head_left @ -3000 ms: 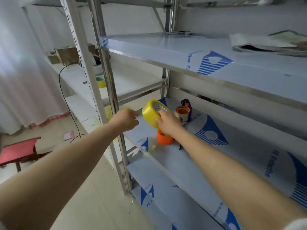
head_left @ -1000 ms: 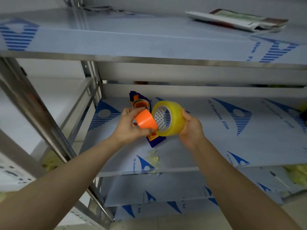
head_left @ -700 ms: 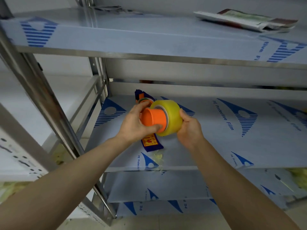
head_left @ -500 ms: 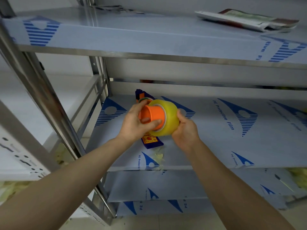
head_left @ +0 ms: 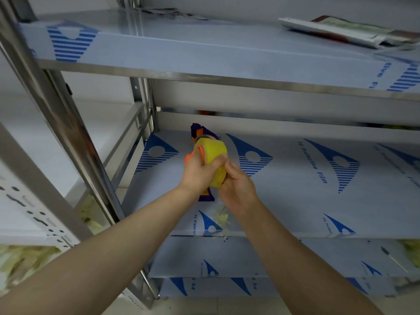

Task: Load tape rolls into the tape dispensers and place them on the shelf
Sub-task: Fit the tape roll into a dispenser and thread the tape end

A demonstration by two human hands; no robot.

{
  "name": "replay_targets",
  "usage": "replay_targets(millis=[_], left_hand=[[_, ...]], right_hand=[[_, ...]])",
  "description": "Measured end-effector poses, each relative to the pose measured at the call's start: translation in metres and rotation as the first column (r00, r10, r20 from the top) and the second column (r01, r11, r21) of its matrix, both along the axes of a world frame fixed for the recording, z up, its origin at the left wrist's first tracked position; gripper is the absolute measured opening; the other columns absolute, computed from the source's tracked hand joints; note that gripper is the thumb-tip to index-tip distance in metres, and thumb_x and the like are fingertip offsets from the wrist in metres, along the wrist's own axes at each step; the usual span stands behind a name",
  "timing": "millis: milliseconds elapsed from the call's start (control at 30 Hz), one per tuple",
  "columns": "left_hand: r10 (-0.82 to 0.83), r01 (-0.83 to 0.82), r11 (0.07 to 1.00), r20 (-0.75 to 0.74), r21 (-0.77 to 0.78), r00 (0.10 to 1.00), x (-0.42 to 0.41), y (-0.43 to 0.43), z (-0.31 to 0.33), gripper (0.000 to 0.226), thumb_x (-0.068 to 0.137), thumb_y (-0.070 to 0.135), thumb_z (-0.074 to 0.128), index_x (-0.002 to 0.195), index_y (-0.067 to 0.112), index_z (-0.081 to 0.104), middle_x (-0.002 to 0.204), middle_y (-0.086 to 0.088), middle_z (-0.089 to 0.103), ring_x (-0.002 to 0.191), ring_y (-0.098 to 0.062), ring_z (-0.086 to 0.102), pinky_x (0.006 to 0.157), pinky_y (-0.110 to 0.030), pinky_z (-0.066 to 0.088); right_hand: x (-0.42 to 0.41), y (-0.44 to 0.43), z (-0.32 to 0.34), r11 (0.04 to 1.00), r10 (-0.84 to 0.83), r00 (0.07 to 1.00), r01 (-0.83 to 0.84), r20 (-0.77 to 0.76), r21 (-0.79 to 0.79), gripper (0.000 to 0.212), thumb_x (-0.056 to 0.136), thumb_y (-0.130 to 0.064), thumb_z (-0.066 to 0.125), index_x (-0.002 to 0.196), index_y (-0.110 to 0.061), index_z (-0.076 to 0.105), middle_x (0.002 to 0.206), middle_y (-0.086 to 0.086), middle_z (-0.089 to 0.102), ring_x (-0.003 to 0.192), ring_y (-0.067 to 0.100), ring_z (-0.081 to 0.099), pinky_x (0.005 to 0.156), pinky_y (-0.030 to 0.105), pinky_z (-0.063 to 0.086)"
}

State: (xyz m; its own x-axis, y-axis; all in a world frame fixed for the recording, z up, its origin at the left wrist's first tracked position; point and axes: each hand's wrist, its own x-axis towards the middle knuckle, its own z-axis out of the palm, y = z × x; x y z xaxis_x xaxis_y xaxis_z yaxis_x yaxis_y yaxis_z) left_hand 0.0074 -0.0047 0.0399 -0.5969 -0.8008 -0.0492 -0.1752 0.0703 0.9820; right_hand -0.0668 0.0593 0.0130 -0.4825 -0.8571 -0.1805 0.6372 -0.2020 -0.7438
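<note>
**Roll and hub in both hands over the middle shelf**

Head view: the left hand (head_left: 198, 172) is wrapped round the yellow tape roll (head_left: 214, 151), fingers curled over its near side. The orange hub (head_left: 193, 154) pokes out of the roll's left face. The right hand (head_left: 238, 189) cups the roll from below and to the right, thumb up against it. The roll is held in the air above the shelf (head_left: 318, 201), directly in front of the blue dispenser (head_left: 195, 130) lying there.

Risks, as a judgement: the hub looks only partly seated, so a crooked push could jam it or pop it out. A smooth roll can also slip from a shifting grip and fall past the shelf edge (the hands are close to it).

Hard to make out: the right fingertips are hidden under the roll, and how deep the hub sits is unclear. The hands cover most of the dispenser. Pale yellow scraps (head_left: 221, 218) lie near the shelf's front edge.
</note>
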Motion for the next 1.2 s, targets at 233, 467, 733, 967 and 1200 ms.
replay_targets(millis=[233,467,733,967,1200], left_hand=[[-0.008,0.063,0.964,-0.208,0.259,0.978,0.027,-0.016,-0.028,0.044,0.083,0.007,0.066,0.125,0.011,0.052,0.11,-0.007,0.065,0.099,-0.021,0.063,0.085,-0.033,0.054],[-0.042,0.07,0.96,-0.11,0.27,0.993,0.052,-0.032,-0.056,0.052,0.07,-0.025,0.06,0.115,0.0,0.058,0.101,-0.015,0.067,0.089,-0.025,0.064,0.077,-0.029,0.056],[0.136,-0.052,0.879,-0.145,0.473,0.98,0.053,-0.033,-0.058,0.015,0.089,0.009,0.051,0.097,0.004,0.062,0.086,-0.012,0.066,0.074,-0.019,0.063,0.065,-0.027,0.054],[0.083,-0.014,0.901,-0.14,0.435,0.987,0.059,-0.028,-0.069,0.013,0.089,0.006,0.052,0.096,0.005,0.063,0.092,-0.013,0.067,0.079,-0.02,0.063,0.066,-0.025,0.057],[0.088,-0.031,0.891,-0.105,0.453,0.991,0.057,-0.028,-0.065,0.02,0.09,0.017,0.052,0.102,0.001,0.056,0.096,-0.018,0.06,0.085,-0.027,0.059,0.076,-0.037,0.051]], right_hand=[[-0.009,-0.009,-0.004,0.982,0.183,0.981,-0.18,-0.062,0.054,0.046,0.084,-0.006,0.045,0.129,-0.004,0.052,0.124,0.017,0.061,0.111,0.028,0.059,0.097,0.038,0.046],[0.007,-0.034,-0.014,0.938,0.165,0.892,-0.01,-0.421,0.347,0.031,0.089,-0.005,0.059,0.12,-0.001,0.059,0.112,0.015,0.066,0.105,0.027,0.063,0.096,0.039,0.049],[0.024,-0.021,-0.031,0.941,0.203,0.829,-0.017,-0.521,0.339,0.04,0.08,0.012,0.062,0.117,-0.002,0.058,0.092,-0.004,0.066,0.082,0.001,0.063,0.068,0.011,0.053],[0.02,-0.032,-0.017,0.893,0.195,0.936,-0.046,-0.292,0.447,0.019,0.095,-0.024,0.051,0.1,-0.01,0.064,0.095,0.009,0.068,0.085,0.02,0.064,0.079,0.032,0.054],[0.022,-0.026,-0.025,0.91,0.296,0.731,-0.019,-0.615,0.415,0.034,0.095,-0.013,0.051,0.128,-0.008,0.056,0.115,0.005,0.064,0.108,0.022,0.061,0.099,0.039,0.048]])
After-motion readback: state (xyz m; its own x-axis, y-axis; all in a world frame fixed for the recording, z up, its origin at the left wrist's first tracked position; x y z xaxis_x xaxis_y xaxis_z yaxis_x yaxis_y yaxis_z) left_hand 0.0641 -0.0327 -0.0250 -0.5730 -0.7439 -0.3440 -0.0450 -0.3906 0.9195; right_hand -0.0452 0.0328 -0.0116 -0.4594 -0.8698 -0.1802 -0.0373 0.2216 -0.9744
